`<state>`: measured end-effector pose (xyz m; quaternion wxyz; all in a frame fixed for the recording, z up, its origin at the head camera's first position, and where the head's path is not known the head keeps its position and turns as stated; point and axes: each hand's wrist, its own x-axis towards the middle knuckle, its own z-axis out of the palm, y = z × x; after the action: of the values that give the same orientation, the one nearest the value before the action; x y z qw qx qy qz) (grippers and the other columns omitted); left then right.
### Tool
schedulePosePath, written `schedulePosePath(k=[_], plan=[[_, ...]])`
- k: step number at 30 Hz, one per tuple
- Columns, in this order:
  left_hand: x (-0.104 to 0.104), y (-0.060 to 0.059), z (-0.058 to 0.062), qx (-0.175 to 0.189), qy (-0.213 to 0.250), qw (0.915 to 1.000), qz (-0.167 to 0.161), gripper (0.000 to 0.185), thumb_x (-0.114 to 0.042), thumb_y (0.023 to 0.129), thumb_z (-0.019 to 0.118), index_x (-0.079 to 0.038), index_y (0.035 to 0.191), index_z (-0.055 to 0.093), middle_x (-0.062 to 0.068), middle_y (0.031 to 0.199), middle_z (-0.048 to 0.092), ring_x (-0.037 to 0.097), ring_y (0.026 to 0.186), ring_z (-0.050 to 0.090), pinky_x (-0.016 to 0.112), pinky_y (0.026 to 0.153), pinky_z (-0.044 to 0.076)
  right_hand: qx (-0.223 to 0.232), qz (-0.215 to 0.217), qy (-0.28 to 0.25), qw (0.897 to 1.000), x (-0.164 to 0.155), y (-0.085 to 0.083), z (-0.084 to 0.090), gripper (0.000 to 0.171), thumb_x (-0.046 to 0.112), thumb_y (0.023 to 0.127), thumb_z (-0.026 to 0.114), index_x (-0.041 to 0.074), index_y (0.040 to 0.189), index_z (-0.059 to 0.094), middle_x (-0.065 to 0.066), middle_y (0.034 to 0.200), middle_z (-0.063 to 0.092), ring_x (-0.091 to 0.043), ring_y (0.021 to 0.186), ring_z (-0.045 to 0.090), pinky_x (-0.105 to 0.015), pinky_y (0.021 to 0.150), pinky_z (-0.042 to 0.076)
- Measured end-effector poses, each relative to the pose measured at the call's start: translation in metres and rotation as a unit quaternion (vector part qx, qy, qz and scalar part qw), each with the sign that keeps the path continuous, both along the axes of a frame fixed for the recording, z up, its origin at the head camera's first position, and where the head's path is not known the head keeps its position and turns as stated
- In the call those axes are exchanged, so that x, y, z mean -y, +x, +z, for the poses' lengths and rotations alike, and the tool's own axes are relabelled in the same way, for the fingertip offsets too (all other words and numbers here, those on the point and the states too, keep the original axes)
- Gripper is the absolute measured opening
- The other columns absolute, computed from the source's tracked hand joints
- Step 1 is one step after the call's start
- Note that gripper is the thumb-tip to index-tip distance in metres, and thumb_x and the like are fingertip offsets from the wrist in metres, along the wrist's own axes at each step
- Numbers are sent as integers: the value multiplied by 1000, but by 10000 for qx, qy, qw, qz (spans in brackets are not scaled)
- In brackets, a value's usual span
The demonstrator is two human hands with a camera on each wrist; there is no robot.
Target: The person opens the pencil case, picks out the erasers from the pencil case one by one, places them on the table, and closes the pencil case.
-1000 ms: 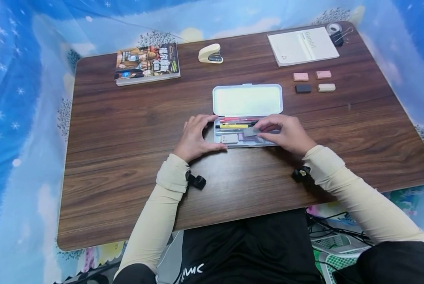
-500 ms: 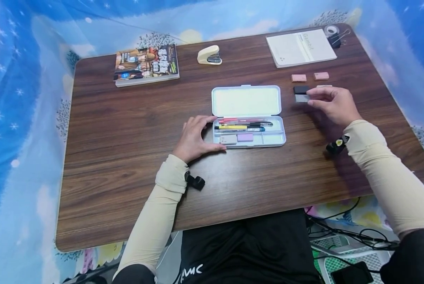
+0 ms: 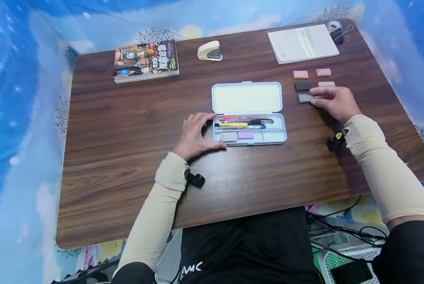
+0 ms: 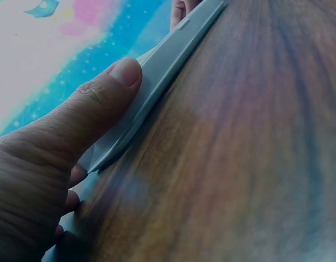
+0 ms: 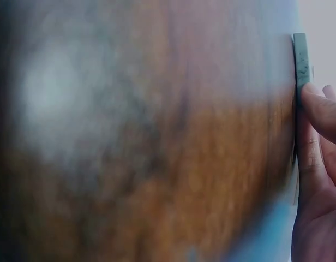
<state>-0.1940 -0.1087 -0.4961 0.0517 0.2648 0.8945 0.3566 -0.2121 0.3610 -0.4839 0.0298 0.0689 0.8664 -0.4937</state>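
The open pencil case (image 3: 274, 137) lies on the table with its lid folded back. My left hand (image 3: 197, 138) spans its left end, thumb along the front wall and index finger at the back corner; the left wrist view shows the thumb (image 4: 105, 101) against the case's side. Inside are several pens (image 3: 244, 124), a whitish eraser (image 3: 228, 137) and a purple eraser (image 3: 245, 135). Off to the right, my right hand (image 3: 336, 101) pinches the end of a grey eraser (image 3: 304, 98), low at the tabletop just in front of a black eraser (image 3: 302, 86).
Two pink erasers (image 3: 300, 74) and a white eraser (image 3: 326, 83), partly behind the right hand, lie near the black one. Farther back are a comic-style book (image 3: 146, 61), a cream stapler (image 3: 209, 51), a white notebook (image 3: 304, 43), a binder clip (image 3: 337, 36) and a tape roll (image 3: 334, 26).
My right hand has carried the grey eraser out of the pencil case, rightward to the other erasers, and lowered it in front of the black one. The left hand has stayed at the case.
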Motion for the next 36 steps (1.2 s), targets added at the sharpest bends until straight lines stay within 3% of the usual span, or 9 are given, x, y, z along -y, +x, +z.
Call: schedulePosePath(k=[12,18,22,26,29,32,36], plan=[[8,-1,5,-17,-53,9999,113,102,-48,69,99,-11,152,54,12,145,58,31,126,49,49,106,34,104,59,-91,9999,9,-9,7,41,7,97,78,-2,135,69,23,92,74,9,84,67,-9,76,49],[4,1,3,25,21,10000,60,101,-48,68,100,-10,150,56,12,144,59,31,125,49,49,105,35,-49,-303,-445,9985,13,11,16,44,10,94,81,5,136,71,18,107,75,5,92,68,-10,77,50],[1,0,1,51,67,10000,8,101,-47,67,100,-9,150,57,12,143,60,31,125,49,48,105,35,-406,-340,-802,9954,38,25,23,38,9,94,81,6,131,74,12,108,77,1,95,67,-12,79,49],[2,1,1,5,46,10000,35,101,-46,67,101,-9,150,57,11,142,61,30,124,50,48,105,35,-458,216,-1255,9908,87,35,24,34,7,94,80,-1,127,74,-2,109,78,-6,96,68,-18,81,51],[2,1,2,8,-10,10000,43,101,-47,68,100,-9,150,57,11,142,60,30,123,50,47,104,35,-385,916,-1236,9873,124,43,22,31,5,95,79,-3,125,74,-13,116,76,-11,96,68,-21,81,53],[2,1,2,3,-80,10000,42,102,-49,68,100,-10,151,56,11,144,59,29,123,50,47,105,35,-465,1652,-681,9828,153,49,20,26,6,96,78,1,122,77,-15,115,75,-13,94,69,-21,80,54],[2,1,2,-21,-101,9999,36,102,-51,69,99,-11,152,55,10,144,59,29,123,49,46,104,35,-835,2387,35,9675,179,50,16,24,5,95,80,6,119,79,-10,110,78,-17,92,71,-22,81,55]])
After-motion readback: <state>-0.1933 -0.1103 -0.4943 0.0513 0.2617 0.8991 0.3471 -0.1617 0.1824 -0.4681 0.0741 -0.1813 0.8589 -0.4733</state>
